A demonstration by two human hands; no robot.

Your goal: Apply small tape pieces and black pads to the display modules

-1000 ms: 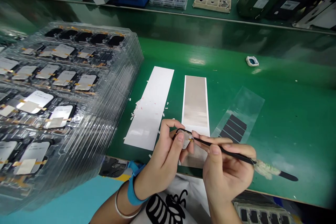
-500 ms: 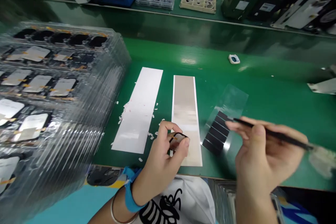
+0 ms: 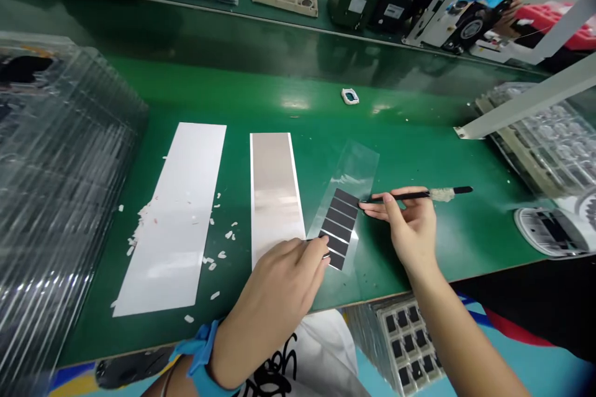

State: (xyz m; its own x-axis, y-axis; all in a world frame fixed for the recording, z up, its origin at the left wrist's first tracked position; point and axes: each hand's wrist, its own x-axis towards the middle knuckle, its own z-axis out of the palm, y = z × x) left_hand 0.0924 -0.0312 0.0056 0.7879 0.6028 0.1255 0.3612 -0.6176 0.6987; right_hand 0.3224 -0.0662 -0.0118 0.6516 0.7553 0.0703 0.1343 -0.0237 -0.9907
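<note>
On the green bench point(image 3: 321, 173), dark rectangular strips point(image 3: 341, 218) lie on clear plastic film point(image 3: 356, 161), none visibly lifted, so from here I judge work remains, my right hand's point(image 3: 410, 223) grip closed round slim black tweezers point(image 3: 421, 195) at their edge, my left hand's point(image 3: 284, 276) round a mostly hidden dark-edged piece point(image 3: 326, 255).

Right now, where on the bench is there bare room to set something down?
Mainly the green bench beyond the right hand, between the clear film and white bar, save a few specks. Crowded: around the left hand and black strips, and between the white sheet and tan sheet, where scraps lie.
</note>
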